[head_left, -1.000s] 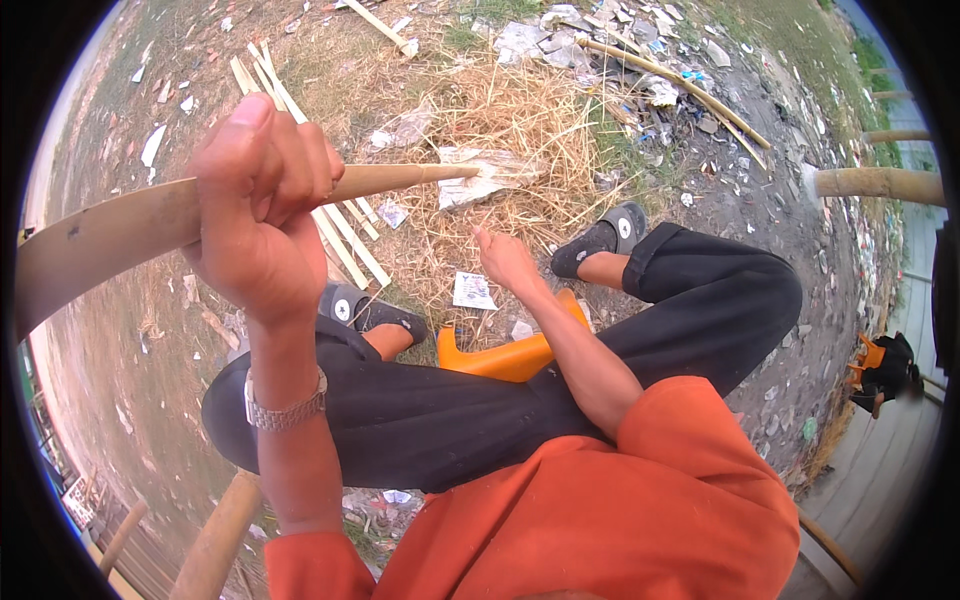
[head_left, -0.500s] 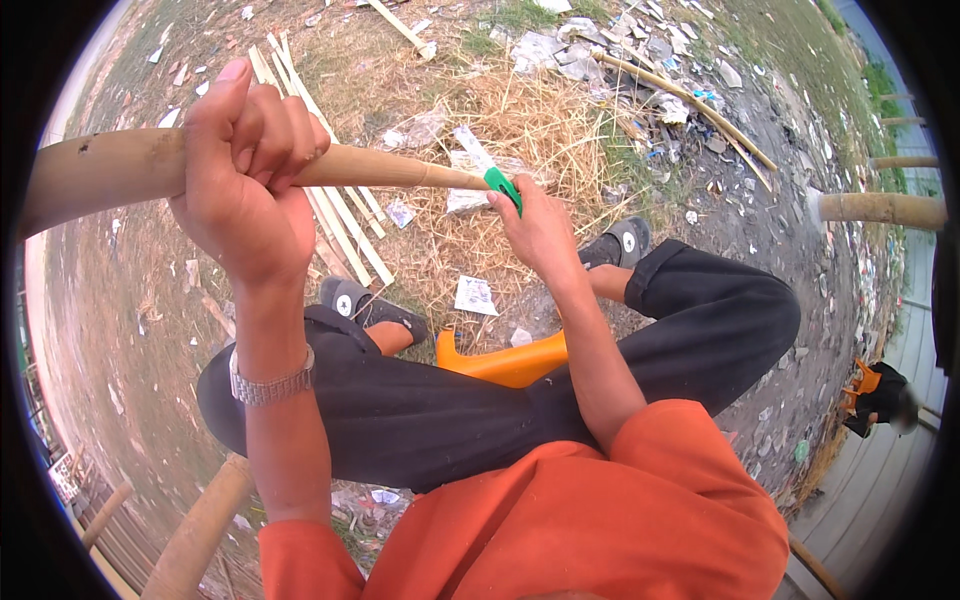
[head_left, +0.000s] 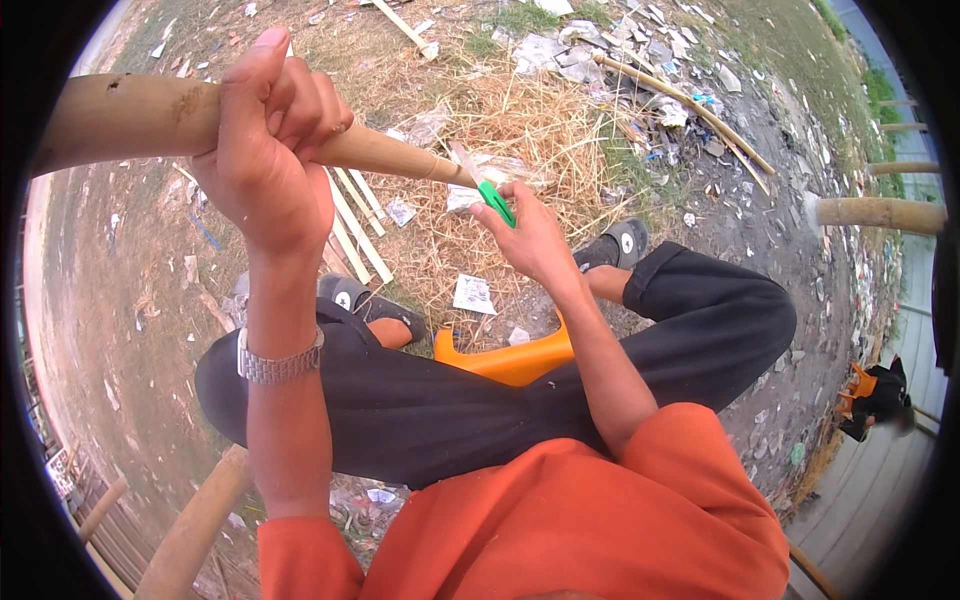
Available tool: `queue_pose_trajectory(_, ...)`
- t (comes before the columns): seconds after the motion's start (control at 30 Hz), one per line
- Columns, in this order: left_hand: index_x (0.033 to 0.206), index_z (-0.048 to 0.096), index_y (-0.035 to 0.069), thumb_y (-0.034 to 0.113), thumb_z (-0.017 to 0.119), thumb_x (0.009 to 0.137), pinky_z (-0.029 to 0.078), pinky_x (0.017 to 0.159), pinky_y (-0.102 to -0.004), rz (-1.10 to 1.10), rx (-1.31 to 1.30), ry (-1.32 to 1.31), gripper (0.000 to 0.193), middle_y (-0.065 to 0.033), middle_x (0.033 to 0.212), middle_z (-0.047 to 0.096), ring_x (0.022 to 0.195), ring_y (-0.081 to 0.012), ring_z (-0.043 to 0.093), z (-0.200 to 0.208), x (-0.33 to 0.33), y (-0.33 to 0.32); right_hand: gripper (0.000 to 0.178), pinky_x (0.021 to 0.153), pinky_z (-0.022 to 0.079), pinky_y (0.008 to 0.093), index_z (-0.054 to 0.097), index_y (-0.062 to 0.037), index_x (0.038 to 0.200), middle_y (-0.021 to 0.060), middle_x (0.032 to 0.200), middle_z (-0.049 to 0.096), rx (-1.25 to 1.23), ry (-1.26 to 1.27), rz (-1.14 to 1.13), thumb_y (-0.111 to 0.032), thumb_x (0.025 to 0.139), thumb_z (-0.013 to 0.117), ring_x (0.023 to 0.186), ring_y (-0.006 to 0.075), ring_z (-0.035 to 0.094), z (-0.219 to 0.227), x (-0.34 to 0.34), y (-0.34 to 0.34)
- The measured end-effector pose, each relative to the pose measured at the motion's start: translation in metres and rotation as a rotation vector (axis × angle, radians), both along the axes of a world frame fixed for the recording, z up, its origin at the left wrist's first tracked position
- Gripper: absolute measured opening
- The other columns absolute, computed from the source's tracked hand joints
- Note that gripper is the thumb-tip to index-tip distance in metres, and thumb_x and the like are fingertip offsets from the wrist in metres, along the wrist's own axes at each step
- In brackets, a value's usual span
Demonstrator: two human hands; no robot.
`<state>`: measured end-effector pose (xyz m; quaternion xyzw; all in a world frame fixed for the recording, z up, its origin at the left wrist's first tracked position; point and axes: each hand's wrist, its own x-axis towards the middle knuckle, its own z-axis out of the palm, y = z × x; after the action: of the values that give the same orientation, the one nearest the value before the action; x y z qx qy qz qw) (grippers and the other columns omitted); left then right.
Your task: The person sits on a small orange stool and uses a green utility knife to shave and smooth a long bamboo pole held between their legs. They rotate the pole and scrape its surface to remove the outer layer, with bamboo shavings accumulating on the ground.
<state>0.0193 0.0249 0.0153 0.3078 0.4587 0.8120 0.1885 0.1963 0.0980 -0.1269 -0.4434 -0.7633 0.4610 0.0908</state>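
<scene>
A thick bamboo pole (head_left: pixel 150 115) runs from the far left toward the centre, tapering as it goes. My left hand (head_left: pixel 275 160) is wrapped round it, thumb pointing up. Beside the pole's thin end, my right hand (head_left: pixel 528 230) grips a utility knife (head_left: pixel 497 203) with a green handle. The knife's blade points up and to the left, at or very close to the pole's tip; whether it touches I cannot tell. My fingers partly hide the knife handle.
Pale split bamboo strips (head_left: pixel 350 235) lie on the ground beyond my left foot. Dry straw (head_left: pixel 540 130) is heaped ahead. Another bamboo pole (head_left: pixel 690 100) rests among litter at the far right. I sit on an orange plastic stool (head_left: pixel 510 360). A person (head_left: pixel 880 395) is at the right edge.
The pole and my left hand have shifted up and slightly right, tilting the pole more steeply. My right hand with the knife has moved slightly left.
</scene>
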Motion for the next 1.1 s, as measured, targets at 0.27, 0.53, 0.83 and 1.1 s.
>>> queue_pose_trajectory(0.27,0.056,0.026,0.016,0.019,0.051,0.089,0.027,0.048,-0.0271,0.009,0.012,0.028,0.041,0.0036,0.048,0.022,0.044,-0.0084,0.023,0.0,0.009,-0.008,0.029,0.055,0.04,0.029,0.051,-0.0029,0.11,0.0033,0.066,0.049,-0.033,0.081,0.052,-0.028,0.097,0.043,0.057,0.0112,0.047,-0.013,0.005,0.011)
queue_pose_trajectory(0.53,0.056,0.026,0.015,0.019,0.05,0.089,0.027,0.048,-0.0277,-0.001,-0.009,0.046,0.041,0.0034,0.049,0.021,0.043,-0.0087,0.024,0.002,0.01,-0.01,0.024,0.046,0.035,0.0225,0.046,-0.0037,0.115,0.0004,0.068,0.047,-0.296,0.277,0.117,-0.02,0.097,0.043,0.052,0.0061,0.043,-0.018,0.006,-0.001)
queue_pose_trajectory(0.83,0.056,0.026,0.015,0.019,0.048,0.09,0.027,0.048,-0.0277,-0.024,-0.013,0.066,0.04,0.0034,0.049,0.021,0.043,-0.0088,0.024,0.001,0.01,-0.008,0.039,0.037,0.028,0.0208,0.046,-0.0045,0.076,-0.0032,0.056,0.039,-0.34,0.124,-0.05,-0.037,0.098,0.041,0.044,0.0039,0.037,-0.028,0.001,0.001)
queue_pose_trajectory(1.1,0.056,0.025,0.016,0.019,0.049,0.089,0.027,0.049,-0.0275,0.004,-0.017,0.025,0.041,0.0032,0.049,0.021,0.044,-0.009,0.023,0.001,0.009,-0.008,0.045,0.056,0.043,0.0421,0.054,0.0026,0.083,0.0158,0.055,0.053,-0.264,0.127,0.016,-0.038,0.096,0.04,0.053,0.031,0.055,-0.029,0.002,-0.004)
